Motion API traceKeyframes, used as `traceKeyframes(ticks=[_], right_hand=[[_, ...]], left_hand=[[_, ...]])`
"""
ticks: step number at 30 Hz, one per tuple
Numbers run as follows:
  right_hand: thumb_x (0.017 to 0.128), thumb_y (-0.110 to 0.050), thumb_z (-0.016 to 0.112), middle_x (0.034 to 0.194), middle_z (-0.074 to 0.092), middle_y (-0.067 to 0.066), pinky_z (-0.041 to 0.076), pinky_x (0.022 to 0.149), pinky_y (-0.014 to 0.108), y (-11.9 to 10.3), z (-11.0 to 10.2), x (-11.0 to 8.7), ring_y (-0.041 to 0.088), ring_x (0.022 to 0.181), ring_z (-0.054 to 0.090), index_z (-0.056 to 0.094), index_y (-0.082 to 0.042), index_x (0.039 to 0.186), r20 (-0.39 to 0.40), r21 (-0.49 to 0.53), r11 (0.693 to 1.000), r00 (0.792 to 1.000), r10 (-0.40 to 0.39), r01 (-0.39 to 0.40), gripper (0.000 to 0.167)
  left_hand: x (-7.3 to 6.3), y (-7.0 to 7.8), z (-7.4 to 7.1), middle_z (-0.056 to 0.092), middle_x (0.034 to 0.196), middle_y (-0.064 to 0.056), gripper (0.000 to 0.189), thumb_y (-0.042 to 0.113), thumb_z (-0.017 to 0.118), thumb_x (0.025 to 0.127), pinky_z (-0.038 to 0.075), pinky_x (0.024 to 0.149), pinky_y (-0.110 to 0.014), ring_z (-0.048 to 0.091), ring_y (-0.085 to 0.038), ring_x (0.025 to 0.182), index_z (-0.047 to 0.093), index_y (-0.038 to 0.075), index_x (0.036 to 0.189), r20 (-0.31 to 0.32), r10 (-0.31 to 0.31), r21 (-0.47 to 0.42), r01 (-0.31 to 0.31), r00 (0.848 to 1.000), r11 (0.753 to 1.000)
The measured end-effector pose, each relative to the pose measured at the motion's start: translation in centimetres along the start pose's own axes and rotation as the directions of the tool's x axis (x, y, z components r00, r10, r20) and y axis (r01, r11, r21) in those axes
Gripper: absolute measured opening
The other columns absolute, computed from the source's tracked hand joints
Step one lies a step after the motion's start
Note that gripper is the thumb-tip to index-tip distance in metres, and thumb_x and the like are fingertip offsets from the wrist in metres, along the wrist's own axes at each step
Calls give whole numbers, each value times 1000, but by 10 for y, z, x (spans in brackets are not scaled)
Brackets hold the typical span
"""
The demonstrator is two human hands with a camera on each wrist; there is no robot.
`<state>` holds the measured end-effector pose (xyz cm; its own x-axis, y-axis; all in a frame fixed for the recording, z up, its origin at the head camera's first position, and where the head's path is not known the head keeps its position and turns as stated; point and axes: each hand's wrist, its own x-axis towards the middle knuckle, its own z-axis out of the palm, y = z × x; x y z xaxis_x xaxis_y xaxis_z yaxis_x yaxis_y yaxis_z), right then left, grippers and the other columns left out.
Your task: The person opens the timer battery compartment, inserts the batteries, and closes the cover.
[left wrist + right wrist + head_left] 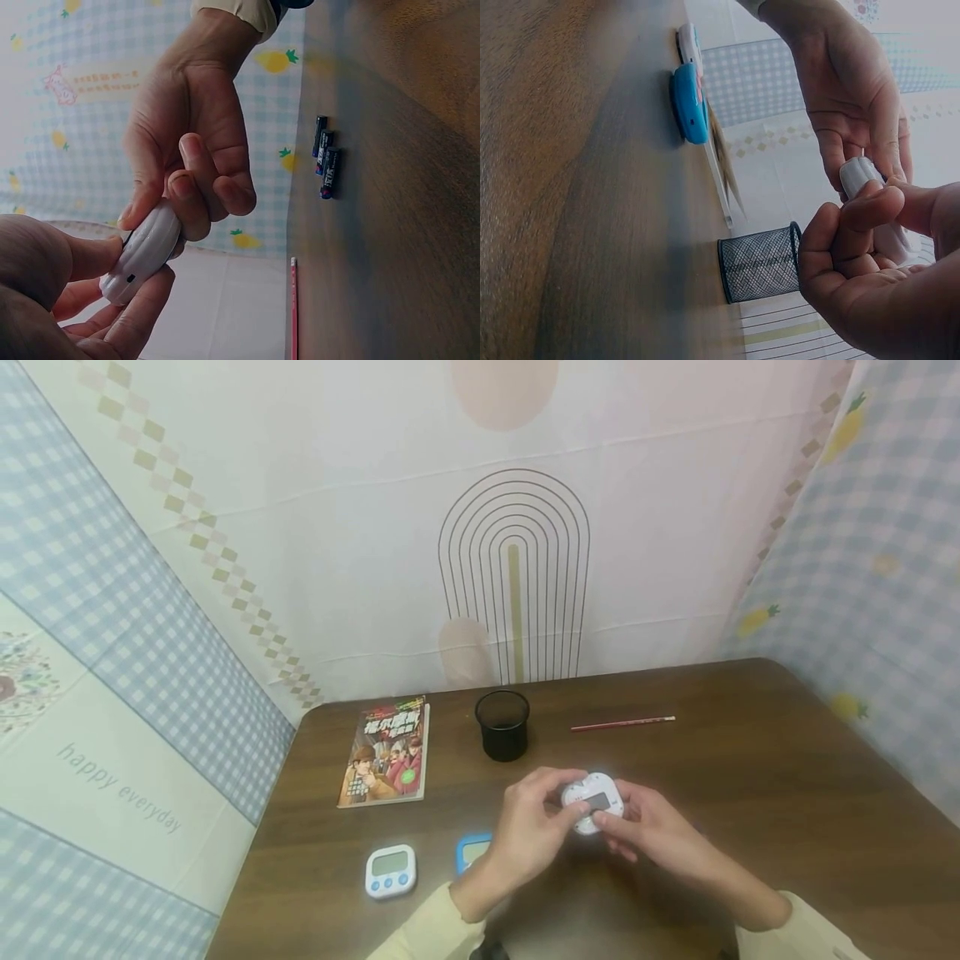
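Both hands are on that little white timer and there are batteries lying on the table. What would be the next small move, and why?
Probably turn the white timer over to reach its back. Both the left hand and the right hand hold it above the table in a fingertip grip, screen up, and three loose batteries lie nearby, which hints they belong inside it.

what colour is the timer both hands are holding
White timer, gripped by the left hand and right hand; clearest in the head view.
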<state>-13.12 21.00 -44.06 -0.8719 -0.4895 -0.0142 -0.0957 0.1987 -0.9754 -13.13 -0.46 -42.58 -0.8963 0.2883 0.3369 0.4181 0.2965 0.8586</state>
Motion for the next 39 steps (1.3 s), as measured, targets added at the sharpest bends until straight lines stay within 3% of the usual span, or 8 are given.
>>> traceKeyframes(ticks=[11,24,29,39], right_hand=[[106,-14,63,79,65,9,47,49,26,2,0,0,10,57,56,55,10,125,9,23,999,999,-32,32,31],[105,-12,63,80,63,12,48,50,24,4,1,1,8,59,55,54,12,126,20,18,999,999,-41,41,33],[105,-11,63,82,63,12,48,48,27,4,-2,1,11,59,55,53,11,131,26,6,999,998,-51,51,36],[105,-10,63,80,62,7,48,48,31,3,-3,3,16,59,56,51,12,132,32,17,999,999,-43,42,37]], left_hand=[[0,2,0,74,112,-8,32,6,80,93,62,77,-18,68,-3,91,75,6,124,5,4,13,-4,1000,1000],[-1,-2,2,73,109,-8,32,4,81,92,61,76,-16,71,-10,90,75,5,123,1,28,35,-28,1000,999],[-1,-3,2,72,107,-8,33,5,81,92,62,75,-17,68,-5,88,74,5,125,-10,20,26,-20,1000,999],[1,-3,0,71,107,-6,34,5,80,93,62,76,-18,69,-9,90,74,7,126,-13,-6,17,6,1000,1000]])
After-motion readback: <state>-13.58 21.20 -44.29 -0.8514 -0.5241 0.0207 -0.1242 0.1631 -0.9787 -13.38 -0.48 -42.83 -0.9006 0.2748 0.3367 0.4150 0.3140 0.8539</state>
